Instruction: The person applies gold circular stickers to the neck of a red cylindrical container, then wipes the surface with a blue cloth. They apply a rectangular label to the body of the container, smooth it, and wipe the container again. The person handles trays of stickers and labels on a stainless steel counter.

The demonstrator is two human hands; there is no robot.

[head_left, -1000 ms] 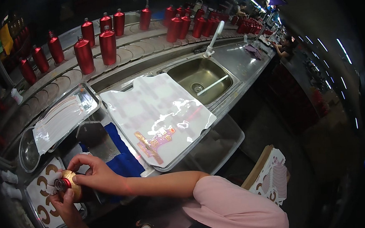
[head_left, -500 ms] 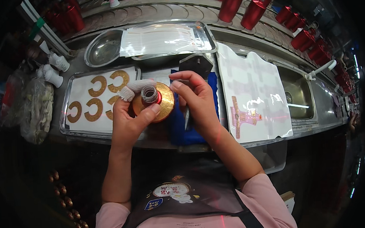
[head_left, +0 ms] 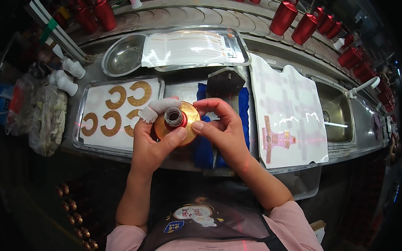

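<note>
A bottle is held mouth-up in front of me, with a clear threaded mouth, a red neck and a shiny gold ring over its shoulder; its lower body is hidden. My left hand is closed round its left side, thumb lying on the shoulder by the neck. White knitted covering wraps fingers of that hand. On the right edge of the gold shoulder, the thumb and forefinger of my right hand press, the other fingers curled. Left of the bottle, a tray carries several gold C-shaped pieces on white sheet.
A blue cloth and a dark metal block lie behind my right hand. Right are a white printed sheet and a sink. A steel bowl and striped sheets lie behind. Red bottles stand on the conveyor.
My right thumb and forefinger have come down onto the gold shoulder's right edge; before, they were raised just beside it. The whole view has shifted, with the bench appearing farther right and lower.
</note>
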